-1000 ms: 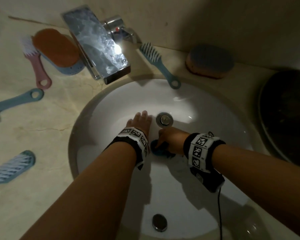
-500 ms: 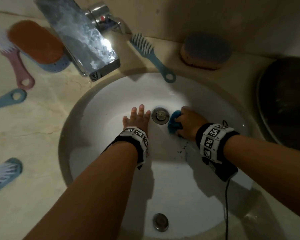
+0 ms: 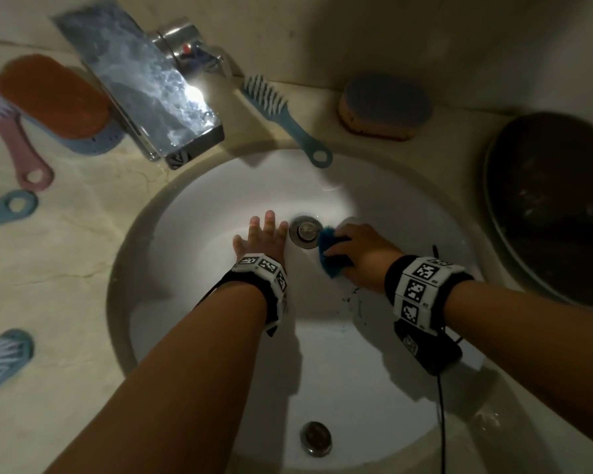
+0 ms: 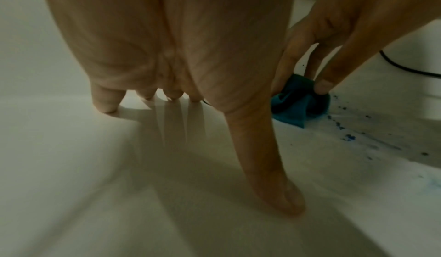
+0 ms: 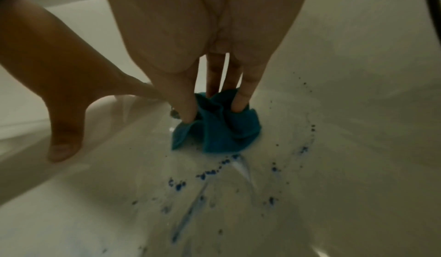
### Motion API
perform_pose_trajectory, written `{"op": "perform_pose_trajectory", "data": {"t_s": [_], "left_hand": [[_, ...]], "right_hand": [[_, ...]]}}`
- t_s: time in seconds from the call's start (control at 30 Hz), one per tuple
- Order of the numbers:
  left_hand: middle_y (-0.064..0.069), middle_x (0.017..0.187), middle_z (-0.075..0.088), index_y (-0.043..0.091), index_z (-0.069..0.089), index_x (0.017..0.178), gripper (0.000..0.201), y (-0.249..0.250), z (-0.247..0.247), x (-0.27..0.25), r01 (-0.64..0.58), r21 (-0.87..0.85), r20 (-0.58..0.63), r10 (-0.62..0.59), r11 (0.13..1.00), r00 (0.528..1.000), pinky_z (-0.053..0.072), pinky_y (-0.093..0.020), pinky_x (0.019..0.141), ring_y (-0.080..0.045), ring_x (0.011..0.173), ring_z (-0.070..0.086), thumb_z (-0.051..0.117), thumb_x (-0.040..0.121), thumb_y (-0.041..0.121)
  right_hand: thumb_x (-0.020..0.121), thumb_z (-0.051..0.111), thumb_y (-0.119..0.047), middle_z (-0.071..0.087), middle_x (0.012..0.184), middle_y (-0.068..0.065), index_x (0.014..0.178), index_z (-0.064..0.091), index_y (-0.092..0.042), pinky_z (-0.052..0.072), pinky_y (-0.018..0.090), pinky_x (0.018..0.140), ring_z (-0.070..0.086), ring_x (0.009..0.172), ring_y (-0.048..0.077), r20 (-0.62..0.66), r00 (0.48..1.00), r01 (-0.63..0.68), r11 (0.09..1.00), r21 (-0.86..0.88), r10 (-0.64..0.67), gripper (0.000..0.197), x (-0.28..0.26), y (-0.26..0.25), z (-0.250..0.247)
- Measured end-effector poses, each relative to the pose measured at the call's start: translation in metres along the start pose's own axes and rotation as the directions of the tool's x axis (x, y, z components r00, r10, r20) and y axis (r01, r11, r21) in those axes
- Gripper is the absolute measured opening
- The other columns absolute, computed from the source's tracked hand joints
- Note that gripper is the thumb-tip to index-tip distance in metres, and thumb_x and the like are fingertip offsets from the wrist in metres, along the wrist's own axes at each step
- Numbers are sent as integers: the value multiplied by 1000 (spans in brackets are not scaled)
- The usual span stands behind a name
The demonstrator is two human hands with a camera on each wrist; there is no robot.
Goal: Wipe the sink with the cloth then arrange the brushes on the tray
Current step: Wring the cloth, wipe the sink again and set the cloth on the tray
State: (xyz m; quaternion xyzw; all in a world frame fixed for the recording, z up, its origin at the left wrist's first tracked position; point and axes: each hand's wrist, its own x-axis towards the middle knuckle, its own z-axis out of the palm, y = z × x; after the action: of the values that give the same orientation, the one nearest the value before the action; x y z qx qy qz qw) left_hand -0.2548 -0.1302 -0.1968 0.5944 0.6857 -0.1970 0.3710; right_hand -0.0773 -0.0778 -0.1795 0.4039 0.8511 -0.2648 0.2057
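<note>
My right hand [image 3: 360, 254] pinches a bunched teal cloth [image 3: 327, 253] [image 5: 217, 129] [image 4: 300, 102] against the white sink [image 3: 199, 336], just right of the metal drain [image 3: 303, 231]. Blue specks and streaks lie on the basin [image 5: 214, 174] behind the cloth. My left hand [image 3: 262, 236] [image 4: 167, 53] rests flat in the bowl left of the drain, fingers straight. Brushes lie around the rim: a teal one [image 3: 281, 114] behind the sink, a pink one [image 3: 18, 138], a blue handle [image 3: 9, 208] and a pale-bristled one [image 3: 0, 362] on the left counter.
A chrome tap [image 3: 144, 80] juts over the sink's back left. An orange oval scrubber [image 3: 52, 97] lies on a blue holder at far left. Another oval scrubber [image 3: 384, 107] sits behind the sink on the right. A dark round basin [image 3: 555, 206] stands at right. An overflow hole [image 3: 315, 438] sits near me.
My right hand has carried the cloth from below the drain up to the drain's right side and keeps rubbing there. The left hand stays planted in the bowl.
</note>
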Motion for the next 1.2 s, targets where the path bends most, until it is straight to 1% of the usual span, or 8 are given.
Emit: {"op": "perform_pose_trajectory", "data": {"t_s": [0.13,0.33,0.57,0.77,0.87,1.0,1.1,1.2], "left_hand": [[-4,155,-25,23,-12,149,120,0,0,0,4,26,12,-4,1000,1000,5,-54,117,-30,144,-18,79,71,28],[-3,155,-25,23,-11,149,111,-1,2,3,3,27,4,-3,1000,1000,7,-54,116,-29,145,-17,74,77,26],[-2,155,-23,24,-10,149,108,-4,3,4,-2,41,-9,2,999,1000,8,-53,116,-28,145,-15,71,79,31],[-3,155,-24,25,-11,149,104,-4,4,5,-6,16,7,6,1000,1000,6,-54,116,-29,144,-17,68,81,30],[-3,155,-24,24,-10,149,99,-3,4,5,-7,3,-5,7,1000,1000,6,-54,116,-29,145,-17,65,85,29],[-3,155,-24,23,-11,149,100,-3,5,5,-11,13,-9,11,1000,1000,6,-54,116,-29,144,-17,65,84,28],[-3,155,-24,24,-11,149,99,-4,6,6,-13,6,-17,13,1000,1000,6,-55,116,-30,144,-17,65,85,27],[-2,155,-25,24,-11,149,99,-3,6,5,-12,3,-18,12,1000,1000,5,-54,116,-29,144,-18,65,85,26]], "right_hand": [[86,60,-13,46,136,6,129,55,-21,33,30,104,42,126,25,91,996,-30,997,65,24,44,-12,-6,-9],[78,71,-30,38,136,6,136,45,-26,38,37,105,39,124,30,174,977,-115,992,-43,121,64,-22,-12,-4],[90,59,-19,43,138,11,137,45,-18,37,29,99,46,124,31,251,943,-178,969,-171,217,48,6,-21,-3],[93,54,-20,58,123,15,123,59,-5,42,30,88,57,108,29,90,953,-286,957,-40,289,34,12,-1,-19],[90,60,-21,51,133,12,133,52,-16,38,29,97,51,119,30,48,962,-268,962,-46,270,44,8,7,-24],[88,61,-34,51,123,10,125,57,-18,37,28,82,51,110,29,118,974,-187,981,-52,192,40,-2,-8,-8],[88,62,-25,49,122,11,123,59,-16,35,26,80,51,109,31,167,978,-111,991,-69,121,36,0,-12,2],[89,57,-14,54,123,11,120,61,-13,37,26,81,54,111,30,102,969,-220,973,-66,226,31,10,3,-6]]}}
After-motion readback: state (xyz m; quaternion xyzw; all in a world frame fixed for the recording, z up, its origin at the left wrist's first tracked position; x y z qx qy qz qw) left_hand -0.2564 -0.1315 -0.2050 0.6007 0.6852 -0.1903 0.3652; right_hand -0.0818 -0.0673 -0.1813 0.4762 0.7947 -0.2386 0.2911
